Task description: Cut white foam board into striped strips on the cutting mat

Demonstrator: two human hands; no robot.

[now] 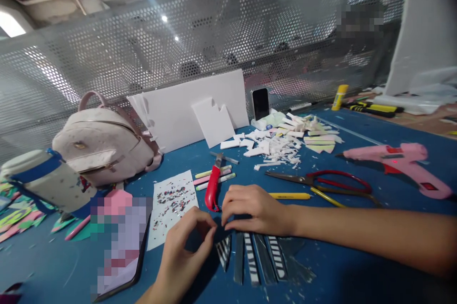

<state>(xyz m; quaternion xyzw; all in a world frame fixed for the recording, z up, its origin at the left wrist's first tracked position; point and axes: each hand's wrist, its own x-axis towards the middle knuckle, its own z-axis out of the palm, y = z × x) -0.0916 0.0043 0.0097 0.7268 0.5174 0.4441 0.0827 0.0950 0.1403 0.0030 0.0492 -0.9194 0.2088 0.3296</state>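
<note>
My left hand (187, 242) has its thumb and forefinger pinched together just above a small striped triangular piece (223, 250); what they hold, if anything, is too small to make out. Fingertip to fingertip with it, my right hand (250, 211) rests low over the blue table, fingers curled and close together, their tips partly hidden. Below my right hand lie a row of dark strips (264, 259) and black-and-white striped strips (251, 261), their upper ends covered by the hand. A red-handled knife (213, 185) lies just beyond both hands.
Glitter-strewn paper (174, 197) and a phone (124, 251) lie left, near a tumbler (46, 180) and backpack (103, 140). Scissors (321, 180), a yellow pen (289, 196) and a pink glue gun (396, 161) lie right. White scraps (278, 144) pile behind, beside white boards (193, 109).
</note>
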